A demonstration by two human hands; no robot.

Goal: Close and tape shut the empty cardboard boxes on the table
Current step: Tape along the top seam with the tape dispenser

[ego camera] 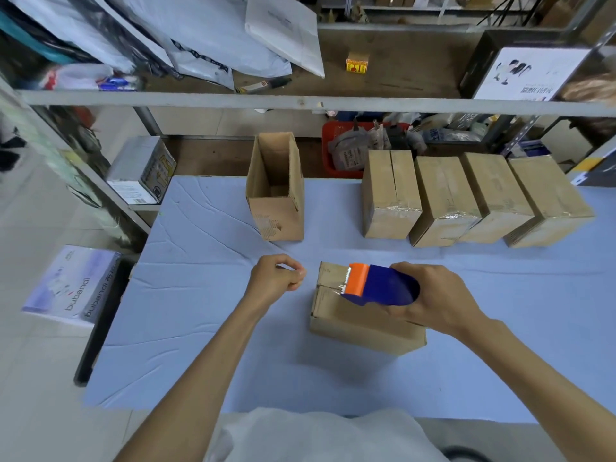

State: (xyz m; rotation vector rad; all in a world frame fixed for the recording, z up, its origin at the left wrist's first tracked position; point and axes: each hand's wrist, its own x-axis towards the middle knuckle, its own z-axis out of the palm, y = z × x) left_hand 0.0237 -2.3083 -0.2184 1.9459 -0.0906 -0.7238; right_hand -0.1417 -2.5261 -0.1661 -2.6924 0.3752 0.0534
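Right hand (433, 301) is wrapped firmly around the blue plastic tape dispenser with the orange cutter head (380, 283), fingers curled underneath its body, thumb over the top. The orange head is down on the small brown cardboard box (353, 325) sitting mid-table on the pale blue table cloth (200, 328), and a glint of clear tape shows right at the serrated edge, over the seam between the box's closed top flaps. The left hand (276, 276) hovers just beside that box on its left, apart from it, fingers curled in with the thumb against the fingertips. Further back, a tall open brown cardboard box (276, 195) stands upright with its mouth wide open, torn paper patch on its near face. To its right, a row of four closed cardboard boxes (443, 201) sits side by side, touching, with glossy tape visible along their front edges. Behind them there's a red plastic basket (328, 151) stuffed with grey parcels, under the grey metal shelf (233, 100).
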